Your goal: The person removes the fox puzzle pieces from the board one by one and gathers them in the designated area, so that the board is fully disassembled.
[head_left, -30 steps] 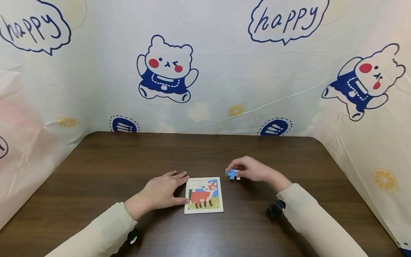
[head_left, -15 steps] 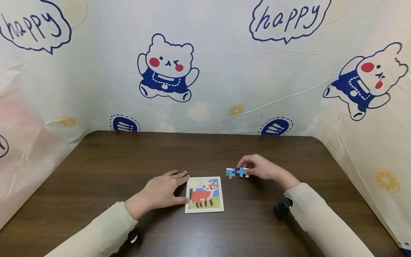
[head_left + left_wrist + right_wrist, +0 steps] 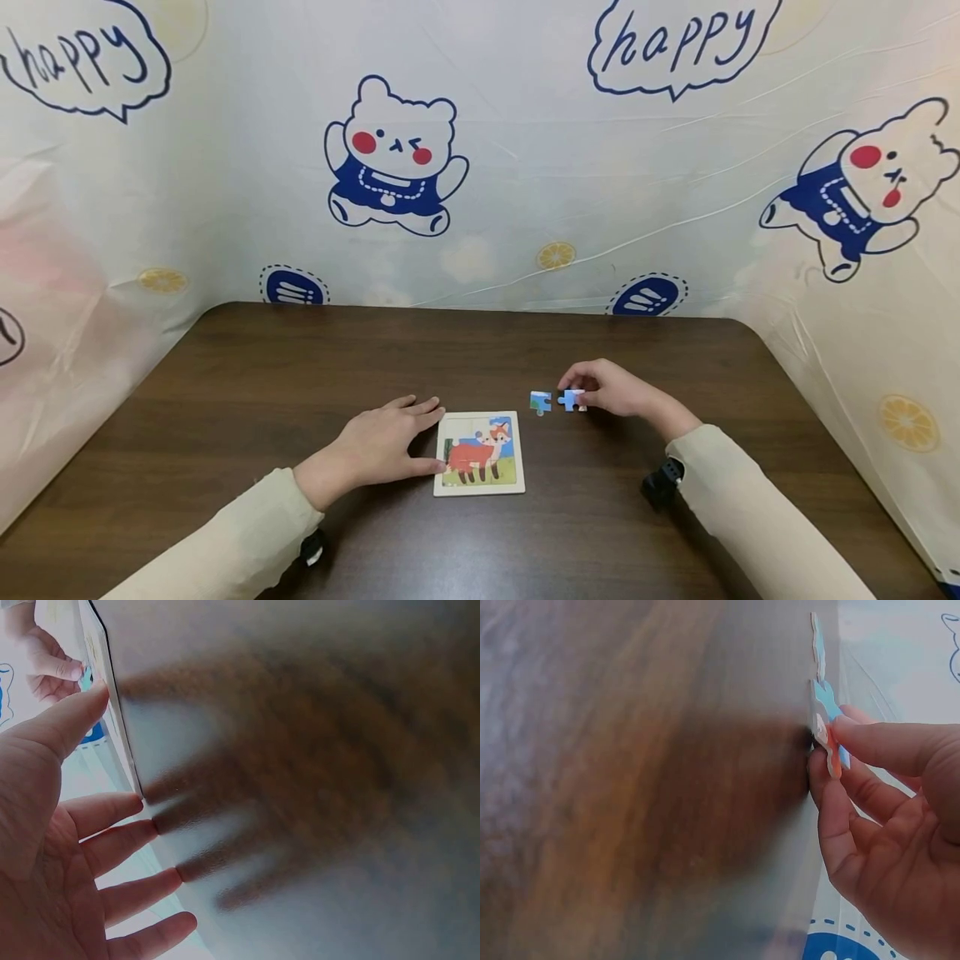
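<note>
A square puzzle with a pale frame (image 3: 480,492) lies on the table, showing a red-orange fox (image 3: 471,458) on green and blue; its upper left part is pale and bare. My left hand (image 3: 378,446) rests at its left side, fingers spread, with the thumb and index fingertip at the frame edge (image 3: 112,697) in the left wrist view. Beyond the puzzle to the right, my right hand (image 3: 613,389) pinches a blue puzzle piece (image 3: 570,399) between thumb and fingers, close over the table. An orange patch shows on it in the right wrist view. Left of it lies a loose blue-green piece (image 3: 540,402).
The brown wooden table (image 3: 337,358) has rounded far corners. A pale printed cloth (image 3: 510,192) with bears hangs behind it and along both sides. Small black devices (image 3: 663,483) are strapped below both sleeves.
My right hand has moved right with the puzzle piece, uncovering the blue-green piece and leaving a gap between the two. The left hand stays at the frame.
</note>
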Tool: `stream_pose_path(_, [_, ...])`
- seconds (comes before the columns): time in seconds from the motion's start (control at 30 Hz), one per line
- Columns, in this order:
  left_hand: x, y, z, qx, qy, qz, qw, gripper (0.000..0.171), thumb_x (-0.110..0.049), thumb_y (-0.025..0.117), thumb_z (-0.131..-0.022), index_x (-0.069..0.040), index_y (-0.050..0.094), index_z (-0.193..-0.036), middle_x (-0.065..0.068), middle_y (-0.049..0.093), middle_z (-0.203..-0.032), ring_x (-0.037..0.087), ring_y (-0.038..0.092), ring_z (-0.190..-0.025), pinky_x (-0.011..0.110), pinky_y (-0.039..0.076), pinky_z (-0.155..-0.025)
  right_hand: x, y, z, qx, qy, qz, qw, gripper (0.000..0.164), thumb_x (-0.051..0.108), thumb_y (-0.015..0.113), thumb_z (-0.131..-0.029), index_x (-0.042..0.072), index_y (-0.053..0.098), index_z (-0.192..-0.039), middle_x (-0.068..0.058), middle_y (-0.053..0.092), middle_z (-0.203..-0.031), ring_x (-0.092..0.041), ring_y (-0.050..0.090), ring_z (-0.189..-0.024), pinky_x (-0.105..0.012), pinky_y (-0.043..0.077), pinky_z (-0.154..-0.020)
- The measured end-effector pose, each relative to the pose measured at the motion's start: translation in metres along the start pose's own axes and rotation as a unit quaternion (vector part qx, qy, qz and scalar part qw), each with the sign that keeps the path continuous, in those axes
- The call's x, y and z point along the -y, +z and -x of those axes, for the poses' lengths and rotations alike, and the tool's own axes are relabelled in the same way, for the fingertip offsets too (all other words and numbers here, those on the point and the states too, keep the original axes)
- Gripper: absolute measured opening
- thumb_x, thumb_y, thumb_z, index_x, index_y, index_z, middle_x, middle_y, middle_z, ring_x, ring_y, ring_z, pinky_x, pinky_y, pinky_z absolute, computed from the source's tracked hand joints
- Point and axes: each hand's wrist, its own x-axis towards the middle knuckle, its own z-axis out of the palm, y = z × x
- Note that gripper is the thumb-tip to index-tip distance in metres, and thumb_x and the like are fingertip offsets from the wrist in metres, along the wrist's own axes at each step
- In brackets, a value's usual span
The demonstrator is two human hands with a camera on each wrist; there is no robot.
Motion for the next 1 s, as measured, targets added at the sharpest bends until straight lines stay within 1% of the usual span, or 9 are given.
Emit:
stream_pose_path(0.17, [0.0, 0.001, 0.0, -0.002, 0.002, -0.001, 1.0, 0.078, -0.062, 0.069, -0.082, -0.019, 0.053, -0.145, 0.003, 0.047, -0.154, 0.035, 0.045, -0.141, 0.051, 0.052, -0.097, -0.002, -0.002, -0.001, -0.006, 0.01, 0.004, 1.0, 0.02, -0.005, 0.062, -0.092, 0.003, 0.069, -0.11, -0.008, 0.067, -0.096, -0.016, 0.052, -0.081, -0.029, 0.047, -0.074])
stream_pose_path(0.33, [0.001, 0.001, -0.001, -0.004, 0.001, -0.002, 1.0, 0.078, -0.063, 0.069, -0.082, -0.02, 0.053, -0.145, 0.003, 0.047, -0.154, 0.035, 0.044, -0.141, 0.053, 0.051, -0.098, -0.002, -0.004, 0.0, -0.007, 0.022, 0.009, 1.0, 0.019, -0.001, 0.063, -0.093, 0.003, 0.068, -0.111, -0.008, 0.067, -0.097, -0.016, 0.053, -0.08, -0.029, 0.047, -0.073])
stream_pose_path(0.5, [0.001, 0.002, 0.0, -0.005, 0.002, 0.0, 1.0, 0.078, -0.062, 0.069, -0.082, -0.02, 0.053, -0.145, 0.003, 0.047, -0.154, 0.035, 0.045, -0.141, 0.053, 0.051, -0.098, -0.002, -0.005, 0.002, -0.011, 0.02, 0.021, 1.0, 0.018, 0.001, 0.065, -0.093, 0.003, 0.068, -0.111, -0.009, 0.065, -0.095, -0.016, 0.052, -0.078, -0.027, 0.047, -0.07])
stream_pose_path(0.67, [0.0, 0.001, 0.0, -0.004, 0.002, 0.003, 1.0, 0.078, -0.062, 0.07, -0.082, -0.019, 0.053, -0.145, 0.003, 0.048, -0.154, 0.036, 0.045, -0.141, 0.053, 0.051, -0.098, -0.001, -0.006, 0.005, -0.017, 0.013, 0.02, 1.0, 0.019, -0.001, 0.066, -0.092, 0.0, 0.067, -0.11, -0.01, 0.064, -0.094, -0.015, 0.054, -0.076, -0.026, 0.049, -0.069])
stream_pose_path(0.8, [0.0, 0.001, 0.001, -0.005, 0.002, 0.003, 1.0, 0.078, -0.062, 0.07, -0.082, -0.018, 0.053, -0.145, 0.003, 0.048, -0.154, 0.036, 0.045, -0.141, 0.054, 0.051, -0.098, 0.004, -0.005, 0.005, -0.02, 0.008, 0.021, 1.0, 0.019, 0.0, 0.064, -0.093, 0.001, 0.067, -0.112, -0.01, 0.065, -0.097, -0.015, 0.055, -0.076, -0.025, 0.049, -0.07])
stream_pose_path(1.0, [0.0, 0.002, 0.0, -0.005, 0.0, 0.003, 1.0, 0.078, -0.062, 0.07, -0.082, -0.019, 0.054, -0.145, 0.003, 0.048, -0.154, 0.035, 0.045, -0.141, 0.055, 0.05, -0.098, 0.02, 0.002, -0.002, -0.018, -0.01, 0.041, 0.999, 0.019, 0.004, 0.066, -0.093, 0.004, 0.068, -0.111, -0.009, 0.065, -0.099, -0.016, 0.053, -0.081, -0.027, 0.049, -0.073])
